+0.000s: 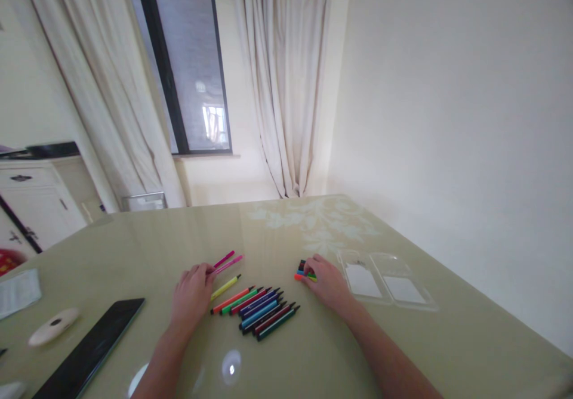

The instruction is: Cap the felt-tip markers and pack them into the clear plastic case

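Fingers [209, 269] of the left hand [190, 294] are drawn together at the near ends of two pink felt-tip pens [229, 265]; whether they grip or only touch, I cannot tell. Those of the right hand [329, 282] close around a small bunch of coloured pens [299, 277]. The arranging looks partly done: most pens lie side by side in a slanting row [259, 309] on the surface [147, 250], between the hands. A yellow pen [227, 287] lies beside the row, next to the left hand; the pink pair and the bunch remain outside it. To the right, a clear plastic case [391, 263] lies open, with no pens visible inside. The right hand stands between row and case. A black tablet [89, 351] and a white oval object [54, 326] lie farther left.
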`<move>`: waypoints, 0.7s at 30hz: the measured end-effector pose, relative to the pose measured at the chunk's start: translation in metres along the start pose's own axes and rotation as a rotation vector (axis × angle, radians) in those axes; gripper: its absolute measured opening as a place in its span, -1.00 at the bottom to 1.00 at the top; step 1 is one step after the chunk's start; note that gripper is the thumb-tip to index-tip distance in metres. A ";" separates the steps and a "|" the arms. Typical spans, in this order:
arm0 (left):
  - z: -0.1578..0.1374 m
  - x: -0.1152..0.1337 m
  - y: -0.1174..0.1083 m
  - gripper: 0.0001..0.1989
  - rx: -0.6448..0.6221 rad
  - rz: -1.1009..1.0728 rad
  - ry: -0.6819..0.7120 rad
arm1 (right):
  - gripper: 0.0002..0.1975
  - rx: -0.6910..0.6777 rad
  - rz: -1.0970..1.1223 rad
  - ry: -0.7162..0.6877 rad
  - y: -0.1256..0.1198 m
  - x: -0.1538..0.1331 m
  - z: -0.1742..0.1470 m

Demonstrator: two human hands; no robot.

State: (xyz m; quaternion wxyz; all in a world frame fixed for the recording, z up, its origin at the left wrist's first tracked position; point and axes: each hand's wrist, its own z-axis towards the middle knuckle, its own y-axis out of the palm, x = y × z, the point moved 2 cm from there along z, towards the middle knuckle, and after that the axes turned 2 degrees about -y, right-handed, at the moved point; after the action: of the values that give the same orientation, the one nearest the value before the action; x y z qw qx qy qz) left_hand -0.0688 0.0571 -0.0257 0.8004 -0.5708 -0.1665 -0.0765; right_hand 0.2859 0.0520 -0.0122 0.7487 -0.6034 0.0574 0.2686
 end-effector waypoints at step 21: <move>-0.048 0.113 0.001 -0.75 -0.197 -0.594 0.410 | -0.80 0.064 0.779 -0.106 -0.004 -0.038 -0.003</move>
State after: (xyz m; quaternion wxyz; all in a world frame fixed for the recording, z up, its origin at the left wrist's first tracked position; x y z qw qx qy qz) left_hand 0.0456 0.0200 -0.0005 0.7013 -0.5449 -0.1530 -0.4335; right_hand 0.2562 0.0363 0.0066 0.6109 -0.4980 0.2516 0.5617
